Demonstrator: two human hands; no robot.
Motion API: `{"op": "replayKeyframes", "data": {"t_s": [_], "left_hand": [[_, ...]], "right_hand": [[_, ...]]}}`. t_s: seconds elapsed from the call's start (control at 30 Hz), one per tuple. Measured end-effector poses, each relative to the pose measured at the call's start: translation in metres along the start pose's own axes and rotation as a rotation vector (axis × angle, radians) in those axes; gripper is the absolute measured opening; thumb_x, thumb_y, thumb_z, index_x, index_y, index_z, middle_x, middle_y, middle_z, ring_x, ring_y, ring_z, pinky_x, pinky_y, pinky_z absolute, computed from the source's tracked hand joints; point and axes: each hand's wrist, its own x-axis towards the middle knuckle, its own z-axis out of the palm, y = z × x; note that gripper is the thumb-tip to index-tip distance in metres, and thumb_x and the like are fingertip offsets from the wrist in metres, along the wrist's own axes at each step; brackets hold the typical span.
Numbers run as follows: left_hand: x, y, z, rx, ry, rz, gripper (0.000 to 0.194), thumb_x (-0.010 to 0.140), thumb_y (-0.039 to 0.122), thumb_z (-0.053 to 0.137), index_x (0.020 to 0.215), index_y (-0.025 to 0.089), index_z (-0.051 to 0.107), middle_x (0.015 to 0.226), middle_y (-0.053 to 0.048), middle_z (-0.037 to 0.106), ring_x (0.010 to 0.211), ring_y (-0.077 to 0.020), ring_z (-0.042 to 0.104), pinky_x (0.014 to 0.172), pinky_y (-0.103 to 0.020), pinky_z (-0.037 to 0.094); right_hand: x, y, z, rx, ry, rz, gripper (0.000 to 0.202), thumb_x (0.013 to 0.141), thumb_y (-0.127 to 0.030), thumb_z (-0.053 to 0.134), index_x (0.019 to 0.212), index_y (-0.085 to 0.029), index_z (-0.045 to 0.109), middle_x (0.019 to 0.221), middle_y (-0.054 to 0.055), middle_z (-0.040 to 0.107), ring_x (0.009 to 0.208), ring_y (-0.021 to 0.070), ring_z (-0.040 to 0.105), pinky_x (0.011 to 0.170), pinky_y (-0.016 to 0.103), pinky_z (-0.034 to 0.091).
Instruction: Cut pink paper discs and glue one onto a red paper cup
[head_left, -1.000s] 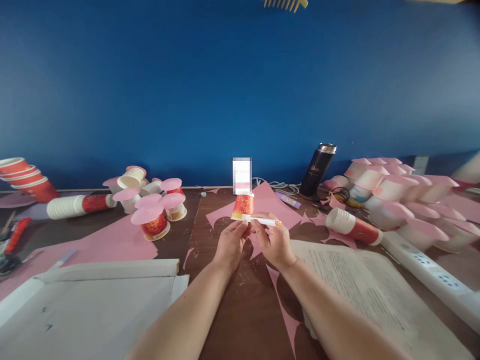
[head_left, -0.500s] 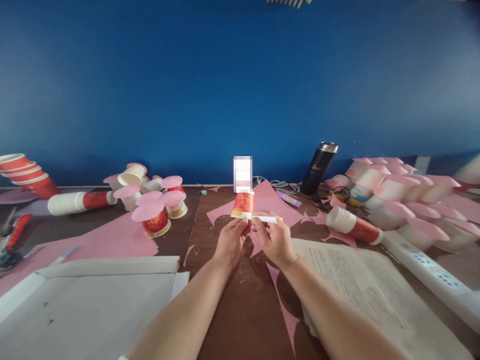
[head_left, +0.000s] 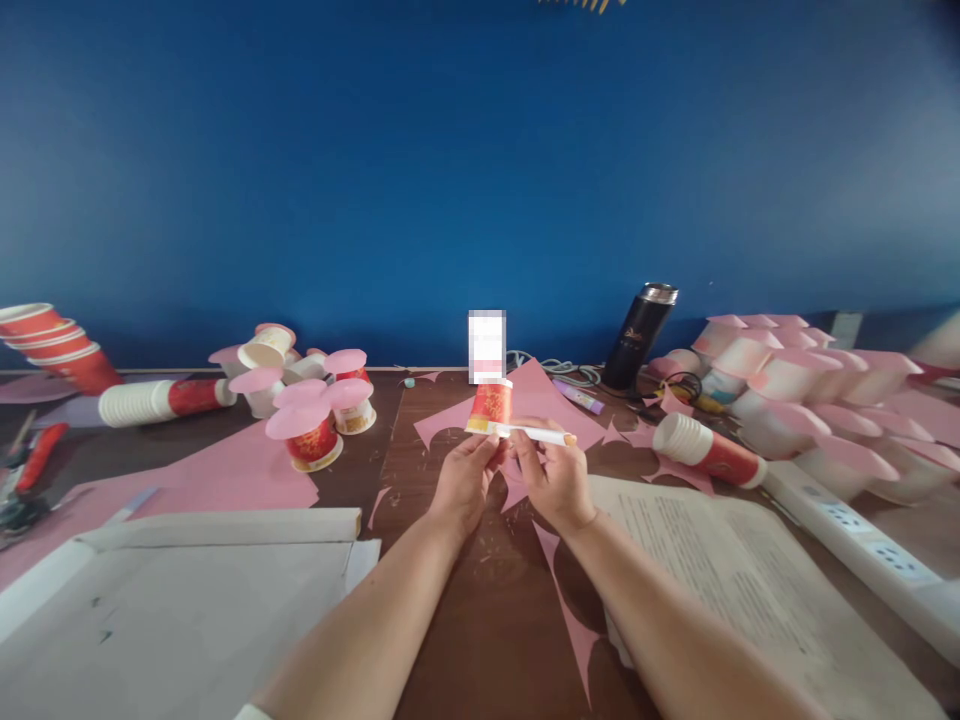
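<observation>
My right hand (head_left: 561, 485) is closed around a slim white pen-like stick (head_left: 544, 435) with an orange end pointing right. The fingers of my left hand (head_left: 466, 482) pinch together at the stick's left end; what lies between them is too small to make out. Just behind my fingertips, a red paper cup (head_left: 493, 402) with gold print stands upside down. A blurred white patch covers what is above it. Under and around the cup spreads a cut pink paper sheet (head_left: 536, 385).
Left are red cups topped with pink discs (head_left: 300, 425), a cup stack (head_left: 150, 402) and a white box lid (head_left: 225, 600). Right are a black flask (head_left: 641, 335), another cup stack (head_left: 709, 450), several pink-topped cups (head_left: 795, 375), a printed sheet (head_left: 720, 570) and a power strip (head_left: 855, 530).
The white stick has shifted slightly right with my right hand, and more of it shows. My left hand stays nearly in place. The camera view has moved a little.
</observation>
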Motion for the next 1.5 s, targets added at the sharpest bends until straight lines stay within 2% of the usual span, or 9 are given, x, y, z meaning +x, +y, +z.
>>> {"op": "replayKeyframes", "data": {"t_s": [0.27, 0.53, 0.7, 0.9, 1.17, 1.5], "left_hand": [[0.0004, -0.0004, -0.0003, -0.014, -0.005, -0.003, 0.015, 0.065, 0.028, 0.076, 0.074, 0.016, 0.071, 0.078, -0.004, 0.066, 0.078, -0.0134, 0.059, 0.083, -0.025, 0.043], [0.0008, -0.0014, -0.0006, -0.016, -0.005, 0.008, 0.013, 0.069, 0.028, 0.074, 0.075, 0.016, 0.070, 0.081, -0.005, 0.067, 0.081, -0.0142, 0.060, 0.086, -0.027, 0.043], [0.0012, -0.0010, -0.0003, -0.011, 0.030, -0.016, 0.008, 0.071, 0.025, 0.072, 0.074, 0.017, 0.071, 0.080, -0.005, 0.067, 0.080, -0.0139, 0.061, 0.084, -0.026, 0.044], [-0.0009, 0.0011, 0.0010, -0.037, 0.029, -0.019, 0.016, 0.068, 0.027, 0.075, 0.076, 0.014, 0.070, 0.080, -0.004, 0.066, 0.079, -0.0129, 0.060, 0.085, -0.027, 0.042], [0.0001, 0.0008, 0.0011, -0.059, 0.040, -0.029, 0.011, 0.069, 0.023, 0.074, 0.074, 0.014, 0.070, 0.079, -0.004, 0.066, 0.077, -0.0118, 0.060, 0.084, -0.025, 0.043], [-0.0001, 0.0008, 0.0008, -0.083, 0.050, -0.032, 0.016, 0.067, 0.025, 0.076, 0.075, 0.014, 0.069, 0.080, -0.003, 0.067, 0.078, -0.0121, 0.061, 0.085, -0.026, 0.043]], "right_hand": [[-0.0001, 0.0000, 0.0001, -0.043, 0.021, 0.000, 0.024, 0.093, -0.032, 0.047, 0.099, -0.018, 0.065, 0.090, 0.008, 0.069, 0.077, 0.0165, 0.067, 0.067, 0.025, 0.054], [-0.0009, 0.0036, 0.0019, -0.027, -0.014, -0.007, 0.022, 0.093, -0.031, 0.047, 0.098, -0.019, 0.064, 0.099, 0.009, 0.069, 0.078, 0.0171, 0.067, 0.070, 0.027, 0.054], [0.0002, 0.0010, -0.0001, -0.068, 0.025, 0.018, 0.023, 0.093, -0.033, 0.047, 0.098, -0.018, 0.064, 0.094, 0.009, 0.070, 0.078, 0.0177, 0.066, 0.072, 0.028, 0.053], [-0.0002, 0.0018, 0.0001, -0.062, 0.025, 0.022, 0.023, 0.092, -0.033, 0.048, 0.100, -0.018, 0.064, 0.093, 0.009, 0.070, 0.078, 0.0176, 0.066, 0.070, 0.027, 0.053], [0.0000, 0.0015, 0.0012, -0.064, 0.043, 0.005, 0.021, 0.092, -0.032, 0.049, 0.098, -0.019, 0.063, 0.090, 0.009, 0.070, 0.078, 0.0182, 0.066, 0.068, 0.028, 0.054], [-0.0001, 0.0014, 0.0026, -0.074, 0.066, 0.003, 0.021, 0.093, -0.032, 0.047, 0.098, -0.019, 0.062, 0.089, 0.009, 0.069, 0.078, 0.0183, 0.066, 0.068, 0.028, 0.054]]}}
